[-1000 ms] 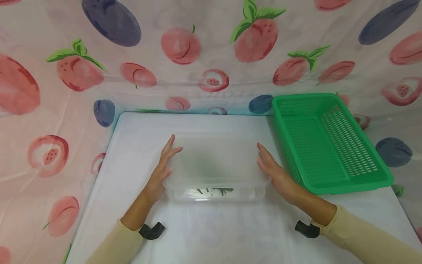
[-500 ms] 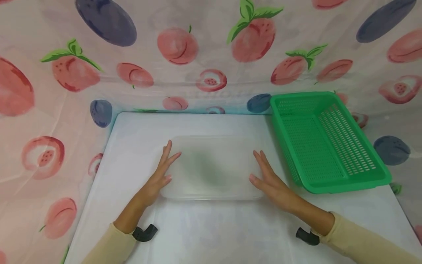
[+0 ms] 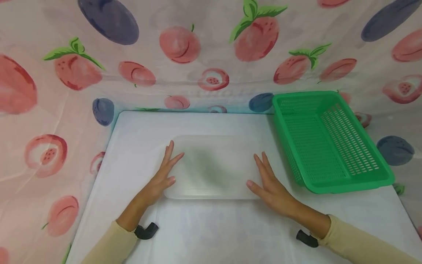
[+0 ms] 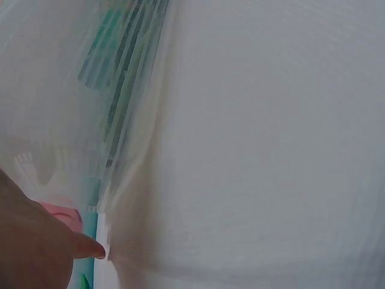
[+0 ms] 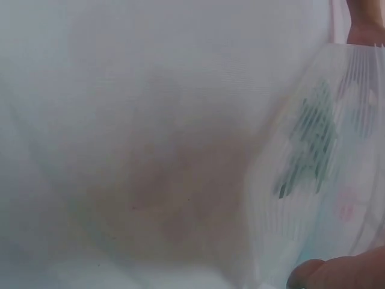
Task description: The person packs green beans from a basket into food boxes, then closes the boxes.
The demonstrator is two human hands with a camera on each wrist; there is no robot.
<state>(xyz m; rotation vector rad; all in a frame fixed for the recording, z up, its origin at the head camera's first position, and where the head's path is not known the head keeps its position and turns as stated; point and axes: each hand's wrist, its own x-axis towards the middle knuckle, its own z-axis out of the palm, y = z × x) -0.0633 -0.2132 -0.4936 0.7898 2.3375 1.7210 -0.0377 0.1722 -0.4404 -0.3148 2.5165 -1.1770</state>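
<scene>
A translucent plastic box (image 3: 227, 154) with a frosted lid lies at the middle of the white table. Something green (image 3: 209, 168) shows blurred through the lid; through the ribbed side in the right wrist view, the green stuff (image 5: 311, 138) looks leafy. At the box's left end is my left hand (image 3: 157, 183), its fingers straight and spread. My right hand (image 3: 275, 190) is at the right end, fingers extended, its thumb over the lid's front right corner. Whether either hand is touching the lid is hard to tell.
A green perforated plastic basket (image 3: 333, 146) stands at the table's right side, to the right of the box. A fruit-printed curtain (image 3: 214, 47) hangs behind and to the left of the white table (image 3: 211, 231).
A second ago the lid sat farther back and the box's front with green sprigs showed; now the lid covers it. My right hand has shifted nearer, and its thumb is spread out.
</scene>
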